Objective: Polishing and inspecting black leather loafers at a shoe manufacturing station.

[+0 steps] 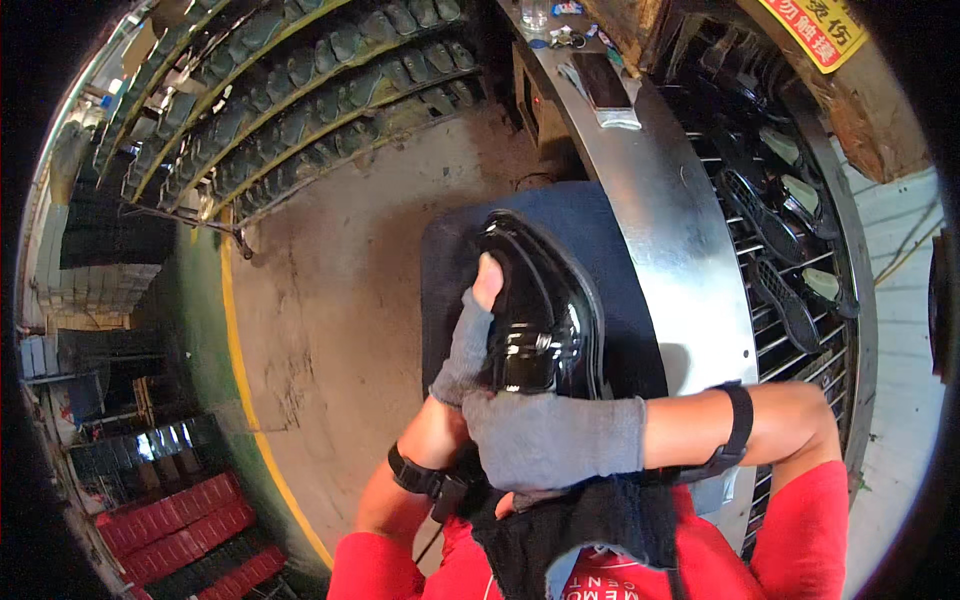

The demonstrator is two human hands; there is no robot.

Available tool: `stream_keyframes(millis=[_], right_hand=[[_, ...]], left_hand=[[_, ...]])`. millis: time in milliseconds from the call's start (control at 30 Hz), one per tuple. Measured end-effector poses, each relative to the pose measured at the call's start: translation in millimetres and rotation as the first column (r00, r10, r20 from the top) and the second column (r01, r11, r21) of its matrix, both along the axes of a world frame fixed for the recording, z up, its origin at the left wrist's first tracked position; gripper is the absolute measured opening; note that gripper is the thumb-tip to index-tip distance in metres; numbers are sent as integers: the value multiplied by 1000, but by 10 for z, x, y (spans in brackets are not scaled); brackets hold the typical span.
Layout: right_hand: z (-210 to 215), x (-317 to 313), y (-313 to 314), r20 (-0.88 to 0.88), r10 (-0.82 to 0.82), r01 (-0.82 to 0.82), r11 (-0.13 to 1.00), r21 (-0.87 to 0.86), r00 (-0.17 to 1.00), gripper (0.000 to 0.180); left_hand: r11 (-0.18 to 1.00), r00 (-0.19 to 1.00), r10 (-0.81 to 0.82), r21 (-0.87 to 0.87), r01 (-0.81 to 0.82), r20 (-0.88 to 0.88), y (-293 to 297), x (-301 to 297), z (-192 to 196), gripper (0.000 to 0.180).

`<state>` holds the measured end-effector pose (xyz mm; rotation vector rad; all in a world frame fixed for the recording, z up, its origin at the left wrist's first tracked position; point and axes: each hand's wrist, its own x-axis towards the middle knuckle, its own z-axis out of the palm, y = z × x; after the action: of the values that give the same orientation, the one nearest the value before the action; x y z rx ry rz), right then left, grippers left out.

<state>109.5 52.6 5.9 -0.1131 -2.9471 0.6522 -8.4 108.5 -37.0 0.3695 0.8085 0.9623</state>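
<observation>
A glossy black shoe (548, 300) rests over my lap, its rounded toe pointing away from me. Along its left side lies my left hand (468, 345) in a grey fingerless glove, thumb stretched up against the upper and the other fingers hidden under the shoe. My right hand (555, 440), gloved the same way, is closed across the shoe's near end; most of its fingers are out of sight, with one bare fingertip showing below. Ragged black material (590, 525) hangs beneath that hand against my red shirt. Dark blue cloth (632, 300) spreads under the shoe.
Along my right runs a shiny metal ledge (690, 250) with a dark flat object (603, 82) on it. Beyond it, soles (785, 305) lie on a rack of metal bars. Shelves (330, 85) of dark shoe-shaped pieces stand far left, and red crates (185, 520) near left.
</observation>
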Motion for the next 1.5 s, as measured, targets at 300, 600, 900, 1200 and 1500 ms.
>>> stream_keyframes(millis=[300, 600, 900, 1200, 1500], right_hand=[[93, 1011, 16, 304, -878, 492, -92, -866, 370, 21], [134, 876, 124, -72, -862, 555, 385, -737, 502, 37], [-141, 955, 109, -162, -796, 533, 526, -663, 584, 38], [-6, 639, -63, -135, -922, 350, 268, -898, 363, 99], [478, 567, 273, -236, -854, 339, 417, -843, 464, 92]], left_hand=[[995, 996, 21, 91, -29, 88, -181, -294, -367, 113], [950, 988, 92, 286, -123, 122, -262, -137, -10, 88], [982, 993, 41, 181, -61, 109, -380, -131, 22, 91], [993, 1000, 17, 119, -17, -4, -536, -202, 352, 103], [953, 903, -37, 257, 161, -428, -656, -240, 425, 106]])
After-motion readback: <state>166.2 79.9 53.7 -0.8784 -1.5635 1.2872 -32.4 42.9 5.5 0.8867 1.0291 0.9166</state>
